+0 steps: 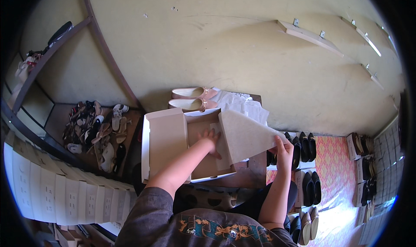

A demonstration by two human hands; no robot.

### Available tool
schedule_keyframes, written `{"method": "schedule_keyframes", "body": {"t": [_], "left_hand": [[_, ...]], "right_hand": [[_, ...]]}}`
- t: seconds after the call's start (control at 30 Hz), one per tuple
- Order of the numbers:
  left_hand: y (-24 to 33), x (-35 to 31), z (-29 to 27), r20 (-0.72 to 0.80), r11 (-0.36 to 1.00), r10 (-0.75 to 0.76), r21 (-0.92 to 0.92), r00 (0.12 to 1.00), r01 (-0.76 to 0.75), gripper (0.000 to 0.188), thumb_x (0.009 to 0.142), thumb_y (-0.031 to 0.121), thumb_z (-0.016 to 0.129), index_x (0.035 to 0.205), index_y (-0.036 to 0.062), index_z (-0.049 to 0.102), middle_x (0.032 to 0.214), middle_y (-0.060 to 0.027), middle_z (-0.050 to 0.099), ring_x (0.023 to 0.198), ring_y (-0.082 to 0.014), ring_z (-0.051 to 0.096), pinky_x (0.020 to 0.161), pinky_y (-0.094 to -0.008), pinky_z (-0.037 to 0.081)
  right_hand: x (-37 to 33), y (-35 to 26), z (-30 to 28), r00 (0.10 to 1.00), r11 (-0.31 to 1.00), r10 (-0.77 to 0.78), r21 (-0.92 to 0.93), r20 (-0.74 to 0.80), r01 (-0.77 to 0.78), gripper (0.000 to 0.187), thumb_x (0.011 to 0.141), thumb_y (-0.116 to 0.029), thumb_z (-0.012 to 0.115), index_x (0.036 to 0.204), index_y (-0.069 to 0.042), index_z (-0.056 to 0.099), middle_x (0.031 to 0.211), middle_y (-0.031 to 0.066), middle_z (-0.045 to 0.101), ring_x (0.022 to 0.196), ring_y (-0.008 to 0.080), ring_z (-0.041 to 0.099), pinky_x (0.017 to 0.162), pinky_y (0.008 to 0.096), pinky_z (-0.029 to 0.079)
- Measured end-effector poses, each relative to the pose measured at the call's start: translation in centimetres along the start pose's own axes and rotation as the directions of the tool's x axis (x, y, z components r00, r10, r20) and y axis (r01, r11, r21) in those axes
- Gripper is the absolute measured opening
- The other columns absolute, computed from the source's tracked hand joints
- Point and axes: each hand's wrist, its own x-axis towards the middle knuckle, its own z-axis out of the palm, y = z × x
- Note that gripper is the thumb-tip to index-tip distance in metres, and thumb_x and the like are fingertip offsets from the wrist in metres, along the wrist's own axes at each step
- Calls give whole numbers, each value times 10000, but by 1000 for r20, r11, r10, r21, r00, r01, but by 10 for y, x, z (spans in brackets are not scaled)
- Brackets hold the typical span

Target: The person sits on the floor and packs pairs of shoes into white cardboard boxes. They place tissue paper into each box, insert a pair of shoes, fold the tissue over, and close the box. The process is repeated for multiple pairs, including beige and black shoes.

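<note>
An opened shoebox, white outside and brown inside, lies on a small table with its lid folded back to the left. My left hand reaches into it, fingers spread flat over the bottom and the near end of a paper sheet. In my right hand, the far corner of that white tissue paper sheet is pinched between thumb and fingers, stretched out over the box's right side. Just behind the box rests a pair of pink ballet flats with bows on the toes.
Crumpled white paper lies beside the flats on the dark table. Loose sandals and shoes pile up at left, above stacked white boxes. Black flats stand on boxes at right, over a patterned red floor covering. Wall shelves project above.
</note>
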Motion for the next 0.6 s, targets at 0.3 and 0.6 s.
{"method": "schedule_keyframes", "body": {"t": [0.3, 0.6], "left_hand": [[-2, -2, -4, 21, 1000, -12, -19, 1000, 12, 1179, 544, 656, 689, 1431, 204, 58, 1488, -97, -34, 1359, -337, -41, 1034, -615, 75], [-67, -19, -71, -138, 930, 123, -329, 983, -162, 388, 713, 394, 668, 874, 41, 656, 898, -134, 648, 873, -283, 613, 757, -409, 470]], "right_hand": [[-1, -2, 13, 1000, 1000, -6, 11, 0, 6, 223, 870, -206, 573, 927, -3, 648, 779, 14, 642, 652, 65, 567, 543, 207, 444], [1, 2, 15, 1000, 1000, 7, -12, -13, -7, 256, 860, -220, 583, 908, 24, 643, 765, 39, 639, 644, 86, 571, 566, 221, 450]]}}
